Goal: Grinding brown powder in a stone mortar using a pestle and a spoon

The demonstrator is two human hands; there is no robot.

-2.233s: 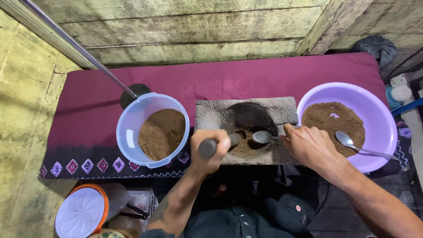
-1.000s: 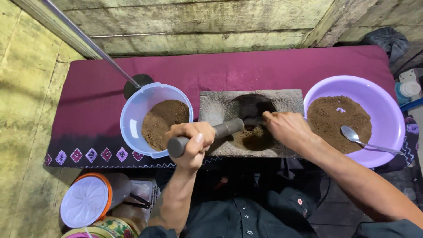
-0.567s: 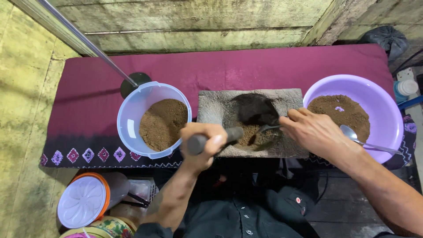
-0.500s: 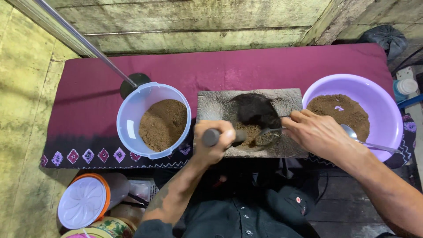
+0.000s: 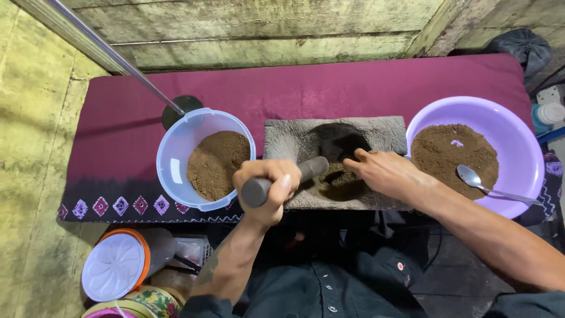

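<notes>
A grey stone grinding slab [image 5: 335,162], rectangular with a dark hollow in its middle, lies on the maroon cloth [image 5: 294,88] between two bowls. A small heap of brown powder [image 5: 338,182] sits in the hollow. Across the slab's near left part lies a dark cylindrical stone pestle [image 5: 282,179], tilted, its far end pointing at the powder and its near end toward the person.

The left hand [image 5: 265,188] is wrapped fully round the pestle's middle, fingers curled tight and the thumb across the top. The right hand [image 5: 385,174] rests over the hollow with its fingers loosely extended and close together, their tips touching or just above the powder; whether they pinch anything cannot be told.

Two bowls hold more brown powder: a pale blue round plastic tub [image 5: 176,171] just left of the slab, and a wider lilac plastic basin [image 5: 524,147] just right of it. One metal spoon [image 5: 488,185] lies in the basin, bowl on the powder, handle resting toward the rim.

A long metal rod [image 5: 112,56] slants down from the upper left to a dark round base behind the tub. Below the cloth's patterned edge, at lower left, stands one white lid with an orange rim [image 5: 115,274].
</notes>
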